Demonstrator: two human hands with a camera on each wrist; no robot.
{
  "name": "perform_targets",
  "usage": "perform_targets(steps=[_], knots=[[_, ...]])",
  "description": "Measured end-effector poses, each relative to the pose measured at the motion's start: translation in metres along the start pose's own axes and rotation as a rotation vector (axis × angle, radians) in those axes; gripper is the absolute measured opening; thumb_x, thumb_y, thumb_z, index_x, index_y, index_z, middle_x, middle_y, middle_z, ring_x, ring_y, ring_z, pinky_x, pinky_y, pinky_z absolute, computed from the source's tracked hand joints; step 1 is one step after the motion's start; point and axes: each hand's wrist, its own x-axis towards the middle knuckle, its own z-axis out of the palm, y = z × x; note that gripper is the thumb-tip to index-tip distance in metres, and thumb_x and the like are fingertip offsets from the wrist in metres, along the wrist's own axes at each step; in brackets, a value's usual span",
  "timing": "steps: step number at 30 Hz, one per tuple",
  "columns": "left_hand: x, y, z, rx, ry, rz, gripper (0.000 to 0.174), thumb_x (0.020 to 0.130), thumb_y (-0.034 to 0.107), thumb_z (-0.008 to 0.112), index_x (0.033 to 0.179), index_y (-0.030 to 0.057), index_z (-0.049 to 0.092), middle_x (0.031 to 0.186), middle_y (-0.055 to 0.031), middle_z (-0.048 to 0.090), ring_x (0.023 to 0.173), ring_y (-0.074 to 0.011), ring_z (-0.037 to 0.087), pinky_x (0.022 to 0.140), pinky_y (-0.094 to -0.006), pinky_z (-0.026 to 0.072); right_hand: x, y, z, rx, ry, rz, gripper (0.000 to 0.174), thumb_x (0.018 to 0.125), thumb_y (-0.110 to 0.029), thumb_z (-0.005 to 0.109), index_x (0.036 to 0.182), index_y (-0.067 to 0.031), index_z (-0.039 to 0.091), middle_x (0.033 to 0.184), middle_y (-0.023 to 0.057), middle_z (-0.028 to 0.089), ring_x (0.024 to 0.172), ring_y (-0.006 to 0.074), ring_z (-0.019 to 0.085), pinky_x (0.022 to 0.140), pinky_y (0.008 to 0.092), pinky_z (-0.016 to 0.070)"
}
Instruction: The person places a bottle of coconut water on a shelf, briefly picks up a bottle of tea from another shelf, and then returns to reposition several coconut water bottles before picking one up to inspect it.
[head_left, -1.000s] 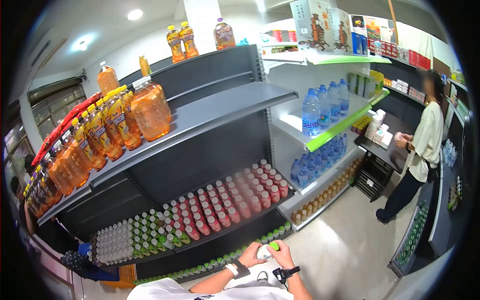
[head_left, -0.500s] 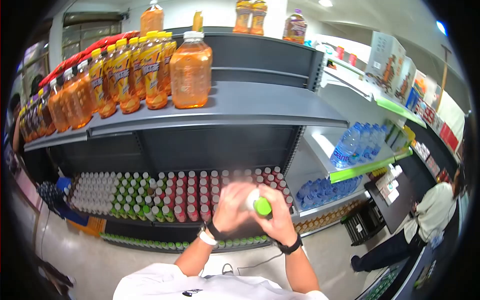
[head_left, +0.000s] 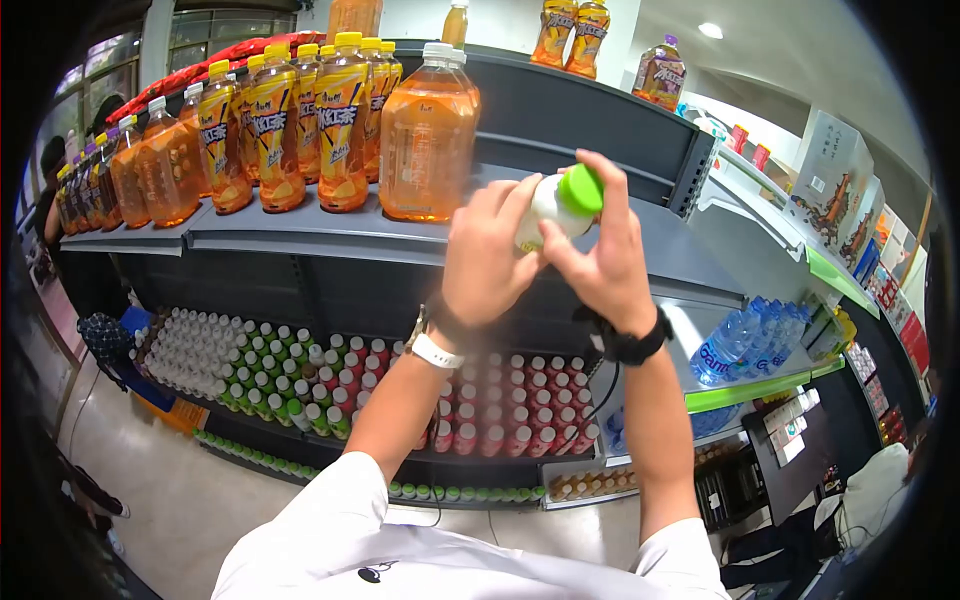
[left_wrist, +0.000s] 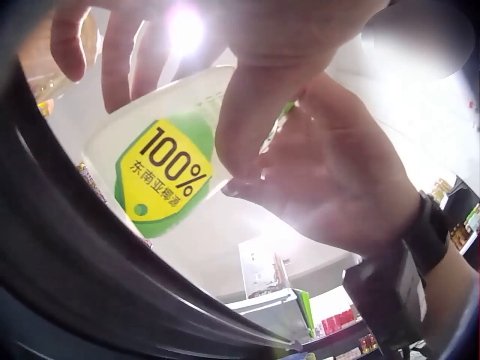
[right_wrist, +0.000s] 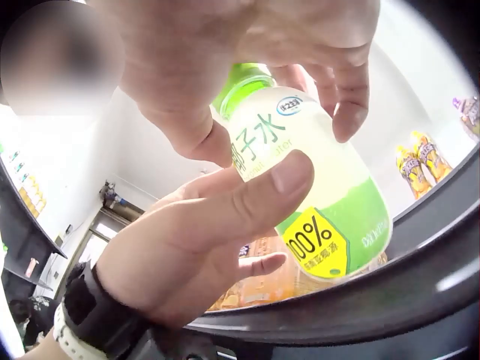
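Note:
Both hands hold a small white bottle of coconut water [head_left: 548,215] with a green cap, raised in front of the upper shelf. It lies tilted in the head view, cap toward the upper right. My left hand [head_left: 487,255] grips the body, its thumb laid across the label in the right wrist view. My right hand [head_left: 615,262] holds the cap end, index finger beside the cap and thumb against the bottle below it. A yellow "100%" tag [left_wrist: 163,171] on the green part of the label shows in the left wrist view.
The grey upper shelf [head_left: 620,225] bears a large tea jug [head_left: 425,145] and several yellow-capped tea bottles [head_left: 343,125]. Rows of small capped bottles [head_left: 510,410] fill the lower shelf. Blue-labelled water bottles [head_left: 740,345] stand to the right; a person [head_left: 870,500] is at far right.
Both hands have lifted the bottle from low near my body to the height of the upper shelf. The head view has turned and come nearer the shelf.

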Motion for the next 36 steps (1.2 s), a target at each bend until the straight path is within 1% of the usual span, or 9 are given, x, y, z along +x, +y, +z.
perform_targets(steps=[3,6,7,11,15,18,25,28,36], knots=[[0.005,-0.018,0.013,-0.002,0.069,-0.007,0.062,0.066,0.017,0.073,0.120,0.0009,0.047,0.099,-0.0128,0.055,0.091,-0.0295,0.056,0.072,-0.0387,0.0454,0.023,0.012,0.002,0.096,-0.113,0.056,0.055,0.074,-0.013,0.063,0.122,-0.0039,0.038,0.088,0.0157,0.059,0.078,0.0264,0.061,0.072,0.0340,0.0483],[0.003,-0.027,0.020,0.061,0.078,-0.069,0.063,0.066,0.016,0.074,0.120,-0.0009,0.046,0.097,-0.0133,0.055,0.089,-0.0300,0.056,0.069,-0.0365,0.0475,0.042,0.035,0.006,0.100,-0.258,0.140,0.051,0.075,-0.014,0.062,0.120,-0.0052,0.039,0.091,0.0156,0.059,0.081,0.0257,0.061,0.074,0.0336,0.0486],[0.003,-0.025,0.020,0.103,0.063,-0.107,0.056,0.068,0.017,0.070,0.117,0.0007,0.047,0.097,-0.0169,0.058,0.086,-0.0337,0.059,0.072,-0.0419,0.0489,0.048,0.045,0.007,0.077,-0.294,0.160,0.051,0.075,-0.014,0.062,0.119,-0.0058,0.039,0.092,0.0146,0.059,0.082,0.0242,0.061,0.075,0.0340,0.0486],[0.002,-0.024,0.027,0.319,-0.034,-0.122,0.056,0.070,0.020,0.069,0.117,0.0003,0.046,0.094,-0.0157,0.059,0.083,-0.0306,0.060,0.068,-0.0402,0.0494,0.073,0.081,0.008,0.229,-0.523,0.338,0.052,0.082,-0.025,0.066,0.120,-0.0044,0.038,0.094,0.0072,0.055,0.077,0.0117,0.054,0.054,0.0235,0.0461],[-0.001,-0.028,0.031,0.364,-0.035,-0.070,0.049,0.074,0.022,0.067,0.114,-0.0009,0.049,0.096,-0.0150,0.060,0.084,-0.0291,0.060,0.070,-0.0383,0.0492,0.096,0.107,0.017,0.132,-0.646,0.374,0.054,0.080,-0.026,0.068,0.120,-0.0015,0.040,0.098,0.0099,0.056,0.086,0.0164,0.057,0.061,0.0273,0.0516],[-0.001,-0.031,0.033,0.348,-0.016,-0.021,0.044,0.075,0.023,0.066,0.110,-0.0014,0.052,0.096,-0.0146,0.061,0.085,-0.0290,0.060,0.071,-0.0375,0.0490,0.119,0.131,0.031,0.006,-0.727,0.464,0.050,0.082,-0.025,0.068,0.118,-0.0050,0.040,0.100,0.0083,0.055,0.088,0.0140,0.056,0.064,0.0260,0.0536],[0.002,-0.030,0.036,0.367,-0.067,-0.009,0.034,0.077,0.021,0.063,0.102,-0.0017,0.057,0.096,-0.0150,0.062,0.087,-0.0300,0.059,0.073,-0.0376,0.0487,0.150,0.200,0.075,-0.128,-0.715,0.552,0.057,0.080,-0.026,0.069,0.122,-0.0030,0.038,0.107,0.0153,0.056,0.096,0.0229,0.060,0.068,0.0297,0.0573],[0.000,-0.035,0.042,0.456,-0.041,0.047,0.036,0.076,0.024,0.064,0.103,0.0002,0.057,0.093,-0.0075,0.058,0.081,-0.0213,0.056,0.063,-0.0319,0.0467,0.148,0.210,0.083,-0.086,-0.659,0.521,0.060,0.080,-0.028,0.069,0.124,-0.0032,0.038,0.109,0.0157,0.056,0.096,0.0230,0.060,0.068,0.0295,0.0572],[0.000,-0.034,0.044,0.435,-0.023,0.028,0.033,0.075,0.021,0.065,0.100,0.0007,0.058,0.092,-0.0084,0.059,0.078,-0.0227,0.056,0.061,-0.0326,0.0459,0.139,0.225,0.093,-0.181,-0.566,0.413,0.064,0.079,-0.037,0.067,0.127,-0.0041,0.040,0.113,0.0188,0.057,0.091,0.0240,0.063,0.069,0.0314,0.0559]])
